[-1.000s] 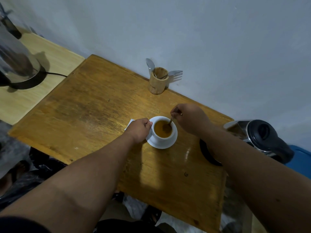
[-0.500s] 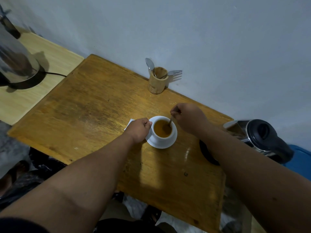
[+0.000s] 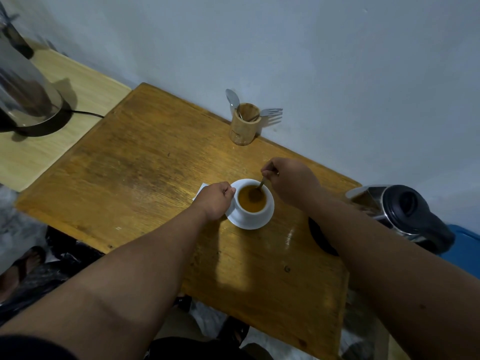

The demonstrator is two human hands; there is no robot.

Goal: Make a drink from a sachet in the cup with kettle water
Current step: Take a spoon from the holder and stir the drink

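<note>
A white cup (image 3: 251, 213) full of orange-brown drink stands on a white saucer (image 3: 262, 222) in the middle of the wooden table (image 3: 145, 178). My right hand (image 3: 288, 180) pinches a spoon (image 3: 260, 187) whose bowl is sunk in the drink. My left hand (image 3: 215, 200) is closed at the cup's left side, gripping it at the handle. A white sachet (image 3: 200, 191) lies flat under my left hand, only its corner showing. A steel kettle (image 3: 400, 214) with a black lid sits at the table's right edge, behind my right forearm.
A wooden holder (image 3: 245, 124) with a spoon and a fork stands by the wall at the back. A second steel kettle (image 3: 23, 94) sits on its black base on a paler table at far left. A sandalled foot (image 3: 18, 268) shows on the floor at lower left.
My right hand has shifted the spoon a little inside the cup, its bowl now nearer the middle of the drink. My left hand and the cup stay put.
</note>
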